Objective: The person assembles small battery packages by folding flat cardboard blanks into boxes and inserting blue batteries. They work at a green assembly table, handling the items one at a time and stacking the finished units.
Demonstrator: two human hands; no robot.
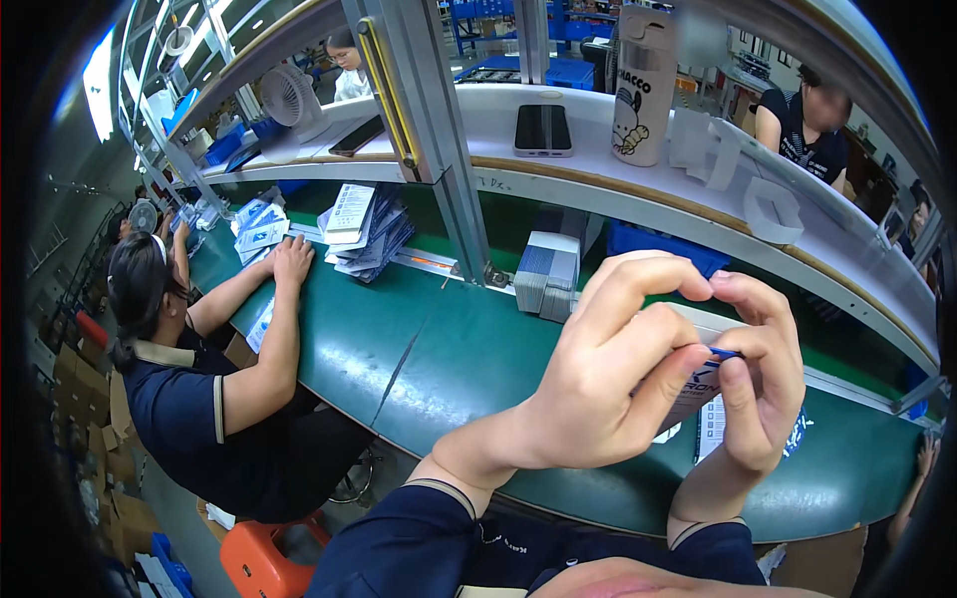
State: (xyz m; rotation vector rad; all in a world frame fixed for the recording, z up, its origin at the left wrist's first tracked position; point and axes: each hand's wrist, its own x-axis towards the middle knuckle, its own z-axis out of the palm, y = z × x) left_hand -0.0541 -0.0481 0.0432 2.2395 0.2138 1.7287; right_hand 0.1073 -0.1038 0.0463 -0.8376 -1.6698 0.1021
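One co-worker point(169, 419) is sitting at the green surface point(464, 349), where two piles of printed packets point(364, 239) are lying. Further right, one bundle of packages point(546, 274) is standing, and one bottle point(640, 100) is showing a cartoon and dark lettering on the shelf point(486, 128). The person's left hand point(613, 374) is pinching one small box point(706, 392) with dark printed letters, above the surface; the right hand point(763, 394) is gripping its other side.

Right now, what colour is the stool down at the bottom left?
The stool is bright orange; it shows best in the head view.
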